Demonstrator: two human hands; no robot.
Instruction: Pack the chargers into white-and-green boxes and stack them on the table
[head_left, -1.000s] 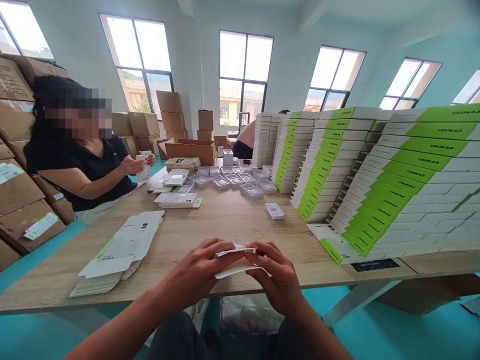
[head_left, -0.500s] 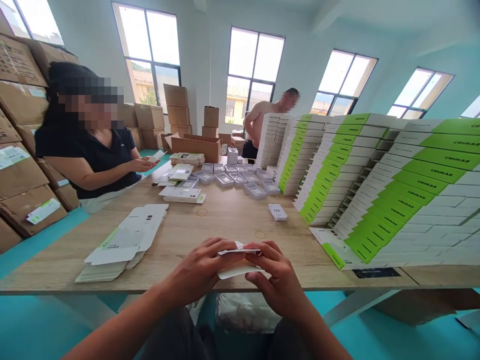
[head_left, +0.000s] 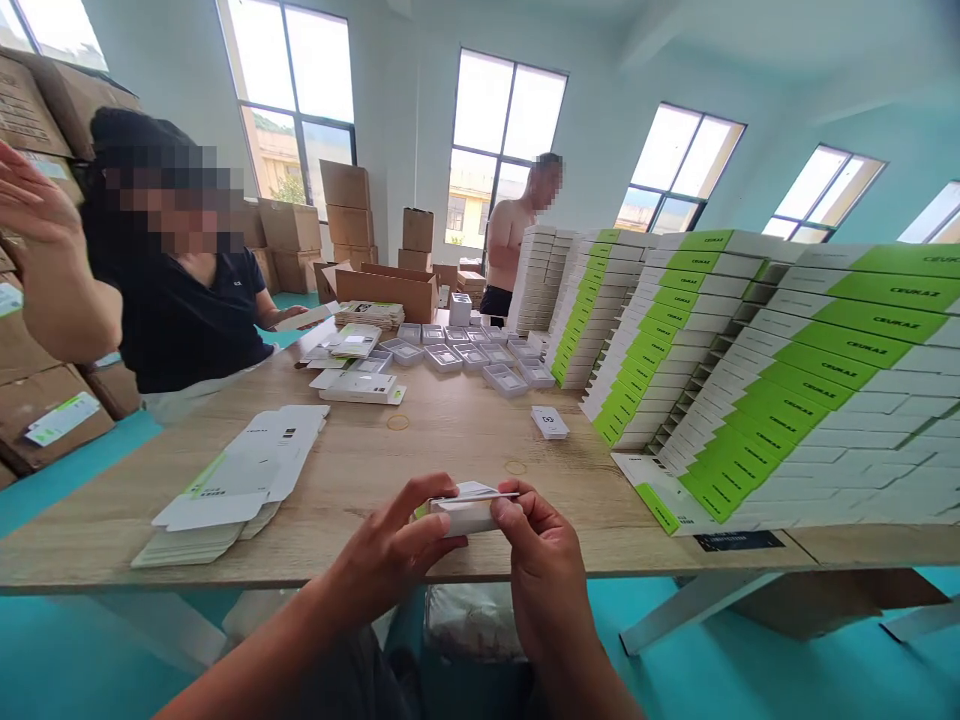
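Near the table's front edge, both hands hold a small white carton with its end facing me. My left hand grips the left side, thumb against the near face and fingers around the edge. At the right end, my right hand pinches the carton, its thumb at the corner by a thin flap. To the left lies a stack of flat white-and-green cartons. Beyond the hands are a rubber band and a small stack of white cards.
Tall stacks of white-and-green boxes stand on the right. Several clear plastic trays lie at mid-table, with an open brown box behind. A person sits at the left; another person stands at the back.
The carton's near end has gone from gaping to nearly closed, and my right thumb has moved up onto it. The person at the left has raised a hand.
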